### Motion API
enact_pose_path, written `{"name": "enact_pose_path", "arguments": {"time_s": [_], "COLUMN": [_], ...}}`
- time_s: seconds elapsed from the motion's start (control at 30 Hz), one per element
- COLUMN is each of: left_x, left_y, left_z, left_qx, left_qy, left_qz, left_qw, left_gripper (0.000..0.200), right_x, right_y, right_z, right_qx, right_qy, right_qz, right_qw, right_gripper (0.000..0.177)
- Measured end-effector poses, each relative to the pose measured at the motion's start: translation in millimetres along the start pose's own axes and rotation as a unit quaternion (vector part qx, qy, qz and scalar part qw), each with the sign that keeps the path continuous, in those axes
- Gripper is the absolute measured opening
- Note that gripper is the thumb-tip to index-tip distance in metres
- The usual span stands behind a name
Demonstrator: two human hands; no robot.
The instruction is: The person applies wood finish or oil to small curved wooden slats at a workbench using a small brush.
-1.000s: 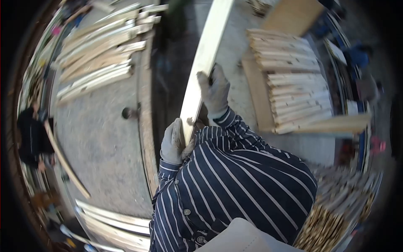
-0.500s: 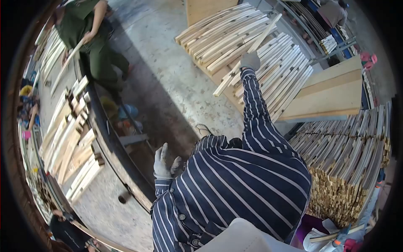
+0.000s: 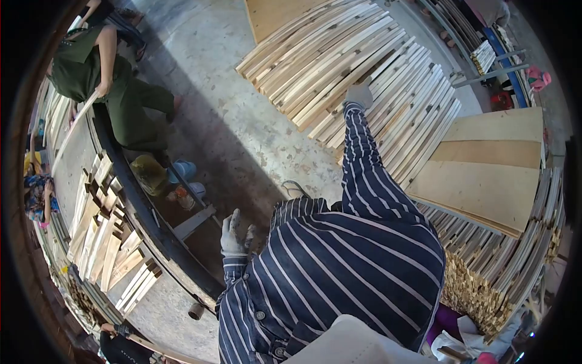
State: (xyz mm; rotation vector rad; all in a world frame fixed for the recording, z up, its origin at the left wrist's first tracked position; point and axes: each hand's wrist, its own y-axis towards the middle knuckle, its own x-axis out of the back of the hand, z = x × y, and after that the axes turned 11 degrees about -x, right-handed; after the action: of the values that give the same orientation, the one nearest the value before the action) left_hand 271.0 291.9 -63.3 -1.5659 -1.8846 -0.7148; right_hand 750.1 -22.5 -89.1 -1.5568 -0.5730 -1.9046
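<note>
My right hand, in a pale grey glove, reaches out over rows of pale wooden strips. It is closed on a wooden strip that lies nearly in line with the others; its fingertips are partly hidden under the glove. The strips lie side by side in a fanned layer, with dark marks on many of them. Close to my body, my left hand, also gloved, is raised with its fingers apart and nothing in it.
Wooden boards lean right of the strips, above a dense stack of strips. A curved-looking worktable at left bears loose wood pieces. Across it, a person in green holds a strip. A yellowish bag sits below.
The strip in my right hand has swung from lying crosswise over the rows to lying almost along them. My view has shifted. The person in green appears further left.
</note>
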Motion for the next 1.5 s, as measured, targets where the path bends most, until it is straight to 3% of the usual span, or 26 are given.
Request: {"name": "enact_pose_path", "arguments": {"time_s": [0.1, 0.4, 0.5, 0.6, 0.67, 0.73, 0.8, 0.83, 0.87, 0.93, 1.0, 1.03, 1.1, 1.17, 1.27, 1.33, 1.4, 1.5], "left_x": [-8, -22, -17, -21, -23, -25, -31, -32, -33, -34, -25, -16, -5, 7, 4, -2, -30, -54], "left_y": [-6, -30, -37, -57, -73, -90, -113, -122, -132, -149, -160, -167, -186, -215, -245, -288, -342, -462], "left_z": [1, 0, -7, -7, -8, -12, -17, -21, -24, -29, -43, -49, -56, -65, -65, -80, -67, -113], "left_qx": [0.027, 0.101, 0.123, 0.144, 0.151, 0.171, 0.202, 0.2, 0.2, 0.237, 0.277, 0.309, 0.326, 0.356, 0.43, 0.502, 0.616, 0.815], "left_qy": [-0.001, 0.032, 0.036, 0.016, 0.003, 0.019, 0.013, 0.012, 0.013, 0.016, 0.039, 0.021, 0.075, 0.118, 0.235, 0.263, 0.374, 0.314], "left_qz": [0.001, -0.038, -0.046, -0.106, -0.133, -0.159, -0.183, -0.205, -0.23, -0.256, -0.299, -0.316, -0.388, -0.465, -0.593, -0.625, -0.575, -0.416], "left_qw": [1.0, 0.994, 0.991, 0.984, 0.98, 0.972, 0.962, 0.958, 0.952, 0.937, 0.912, 0.897, 0.859, 0.802, 0.639, 0.536, 0.387, 0.253], "left_gripper": [0.063, 0.062, 0.062, 0.062, 0.062, 0.061, 0.061, 0.06, 0.059, 0.057, 0.051, 0.046, 0.044, 0.042, 0.037, 0.035, 0.034, 0.04], "right_x": [-19, -48, -30, -34, -27, -13, -26, -22, -24, -41, -43, -41, -9, 17, 24, 34, 34, 69], "right_y": [-7, -1, -20, -34, -43, -76, -104, -134, -159, -226, -302, -347, -424, -488, -541, -571, -603, -639], "right_z": [14, 22, 18, 24, 27, 38, 45, 46, 42, 36, 19, 3, -33, -69, -105, -131, -150, -211], "right_qx": [0.011, 0.07, 0.111, 0.104, 0.145, 0.138, 0.219, 0.277, 0.294, 0.48, 0.618, 0.642, 0.722, 0.811, 0.825, 0.82, 0.811, 0.851], "right_qy": [-0.058, -0.128, -0.049, 0.007, 0.114, 0.103, 0.186, 0.19, 0.191, 0.228, 0.212, 0.343, 0.269, 0.248, 0.185, 0.142, 0.099, 0.08], "right_qz": [0.051, 0.088, 0.014, 0.007, -0.032, -0.016, 0.032, 0.012, 0.021, 0.059, 0.16, 0.282, 0.372, 0.39, 0.474, 0.534, 0.571, 0.519], "right_qw": [0.997, 0.985, 0.993, 0.995, 0.982, 0.985, 0.957, 0.942, 0.936, 0.845, 0.74, 0.625, 0.517, 0.358, 0.245, 0.15, 0.084, -0.005], "right_gripper": [0.058, 0.062, 0.056, 0.059, 0.06, 0.056, 0.049, 0.036, 0.036, 0.026, 0.019, 0.018, 0.024, 0.025, 0.025, 0.025, 0.025, 0.026]}}
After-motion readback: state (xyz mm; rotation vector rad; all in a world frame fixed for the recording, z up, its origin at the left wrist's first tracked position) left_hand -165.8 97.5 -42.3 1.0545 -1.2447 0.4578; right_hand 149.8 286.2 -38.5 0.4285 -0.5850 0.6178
